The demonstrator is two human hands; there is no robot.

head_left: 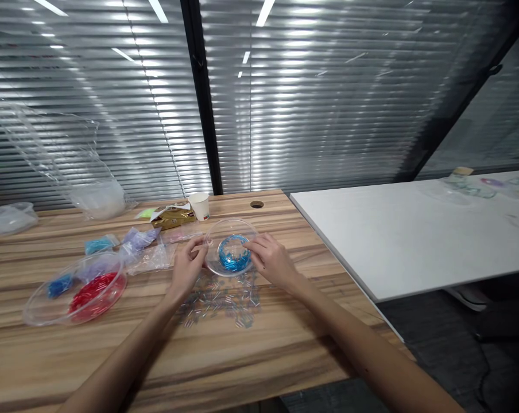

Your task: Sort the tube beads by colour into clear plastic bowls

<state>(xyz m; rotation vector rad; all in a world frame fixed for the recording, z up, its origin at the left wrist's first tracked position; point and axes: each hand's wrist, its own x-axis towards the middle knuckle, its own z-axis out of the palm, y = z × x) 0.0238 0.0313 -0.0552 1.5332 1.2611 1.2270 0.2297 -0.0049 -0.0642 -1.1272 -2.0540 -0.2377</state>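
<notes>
Over the bench [285, 355], right side: blue strands [233, 264] in clear dish [213, 252].
Left hand [189, 265] on left rim; right hand [273, 261] apart, at strands' right, grip unclear. Best keep dish level, touch light.

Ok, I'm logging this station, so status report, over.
Left hand holding clear container by its edge. Right hand, fingers over blue pieces inside. Loose clear pieces scattered nearside.

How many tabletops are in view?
2: a brown wood-grain tabletop, with the left hand holding a clear round plastic dish above it, and a white tabletop beside it on the right. Neither is hidden entirely; any outside the picture cannot be counted.
</notes>
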